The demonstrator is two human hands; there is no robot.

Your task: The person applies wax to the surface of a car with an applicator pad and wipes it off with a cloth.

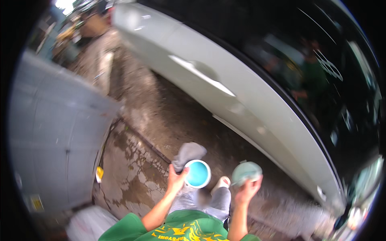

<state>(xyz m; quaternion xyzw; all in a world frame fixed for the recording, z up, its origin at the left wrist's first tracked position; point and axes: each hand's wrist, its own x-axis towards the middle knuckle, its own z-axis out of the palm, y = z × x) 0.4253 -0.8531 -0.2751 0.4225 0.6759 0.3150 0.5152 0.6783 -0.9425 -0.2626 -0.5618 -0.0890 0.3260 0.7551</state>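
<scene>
My left hand [178, 178] grips a round white tub [197, 173] filled with a smooth turquoise substance. A grey cloth [190, 153] hangs from the same hand, beyond the tub. In my right hand [248, 192] is a pale round lid [246, 173], blurred and held apart from the tub, with a turquoise smear across it. Both hands are in front of my body, above my legs and the ground.
A light-coloured car door [217, 72] with dark windows runs diagonally ahead and to the right. On the left stands a grey metal panel [60, 129]. Cracked, damp concrete [132, 174] lies underfoot. A white plastic sack [90, 224] is at lower left, and clutter [81, 30] fills the far left.
</scene>
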